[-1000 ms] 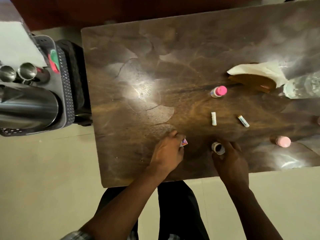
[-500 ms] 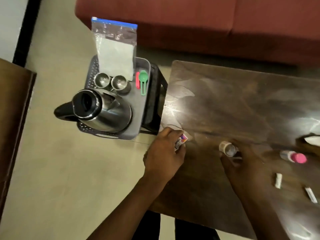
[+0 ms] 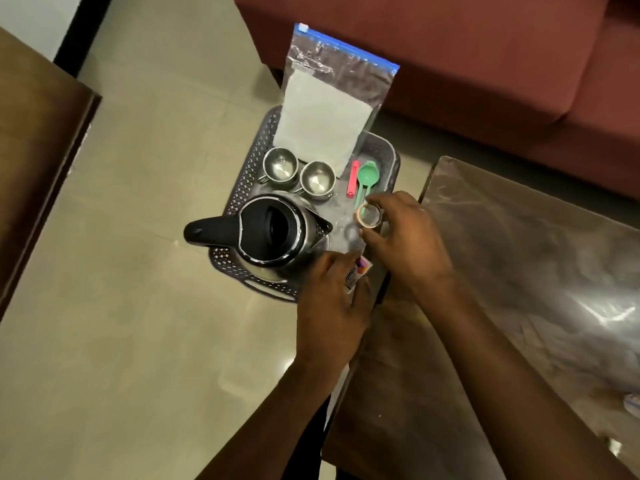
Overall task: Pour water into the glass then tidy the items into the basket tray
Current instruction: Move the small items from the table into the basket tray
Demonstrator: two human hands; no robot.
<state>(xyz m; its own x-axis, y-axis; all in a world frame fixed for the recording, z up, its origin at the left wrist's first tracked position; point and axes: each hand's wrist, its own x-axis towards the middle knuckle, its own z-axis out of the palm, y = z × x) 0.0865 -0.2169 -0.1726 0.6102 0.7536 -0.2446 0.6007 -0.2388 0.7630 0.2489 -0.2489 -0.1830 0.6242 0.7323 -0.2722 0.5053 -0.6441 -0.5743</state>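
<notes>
Glass (image 3: 369,216) between R fingers (image 3: 391,202) (over tray (image 3: 242,181)); L (image 3: 329,306): sachet (image 3: 356,271).

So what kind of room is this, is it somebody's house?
Probably a living room in a home. There's a red sofa, a wooden table close to it, and a kettle sitting in a basket tray on the floor side.

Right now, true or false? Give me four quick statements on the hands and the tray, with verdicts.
1. The right hand holds a small round container over the basket tray. True.
2. The left hand is empty. False: it grips a small printed packet.
3. The kettle stands on the table. False: it sits in the basket tray.
4. Two steel cups sit in the basket tray near the zip bag. True.
</notes>
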